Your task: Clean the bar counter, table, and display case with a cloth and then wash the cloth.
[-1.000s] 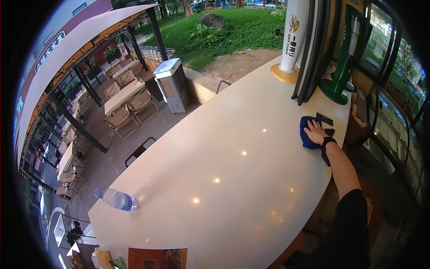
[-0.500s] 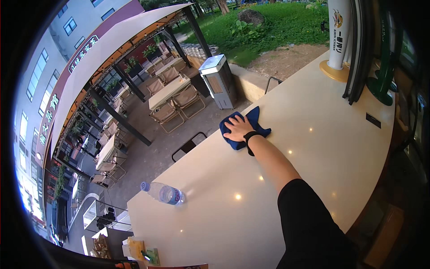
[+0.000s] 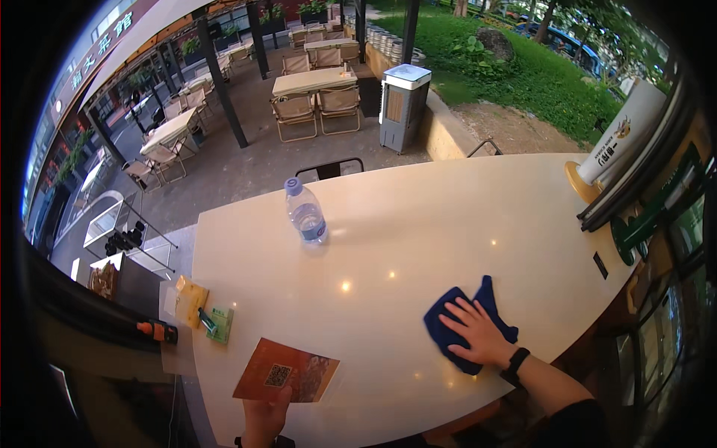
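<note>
Our right hand [image 3: 482, 336], spread flat, now has the blue cloth [image 3: 439, 332] near the counter's [image 3: 373, 313] close edge, while our left hand [image 3: 265, 417], newly in view, pinches the red card [image 3: 302, 366], occupying both hands.

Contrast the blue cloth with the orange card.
The blue cloth looks plain; the orange card is printed. The cloth lies crumpled, its outline uneven; the card is straight-edged. The cloth lies under the spread right hand; the card is held at its lower edge by the left hand. Both are touched by a hand.
</note>
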A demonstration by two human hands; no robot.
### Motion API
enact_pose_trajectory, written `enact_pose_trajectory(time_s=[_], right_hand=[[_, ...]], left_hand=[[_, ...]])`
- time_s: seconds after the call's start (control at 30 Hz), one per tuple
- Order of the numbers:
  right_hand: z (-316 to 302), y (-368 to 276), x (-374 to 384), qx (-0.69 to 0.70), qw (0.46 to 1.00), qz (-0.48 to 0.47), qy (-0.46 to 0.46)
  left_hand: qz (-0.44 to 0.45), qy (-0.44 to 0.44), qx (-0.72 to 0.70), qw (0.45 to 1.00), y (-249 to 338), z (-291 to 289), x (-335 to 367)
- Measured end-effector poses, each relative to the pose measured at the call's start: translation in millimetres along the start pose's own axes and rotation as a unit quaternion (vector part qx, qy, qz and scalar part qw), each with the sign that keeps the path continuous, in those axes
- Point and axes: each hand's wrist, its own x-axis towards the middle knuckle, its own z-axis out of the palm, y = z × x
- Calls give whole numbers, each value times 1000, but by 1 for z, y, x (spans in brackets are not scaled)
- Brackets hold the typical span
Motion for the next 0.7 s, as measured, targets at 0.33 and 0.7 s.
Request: enact_pose_trajectory(time_s=[0.33, 0.7], right_hand=[[16, 119, 30, -114, 884, 430, 142], [75, -268, 117, 46, 985, -168, -13]], left_hand=[[-96, 139, -55, 984, -44, -77, -75], [-89, 179, -53, 978, -45, -118, -55]])
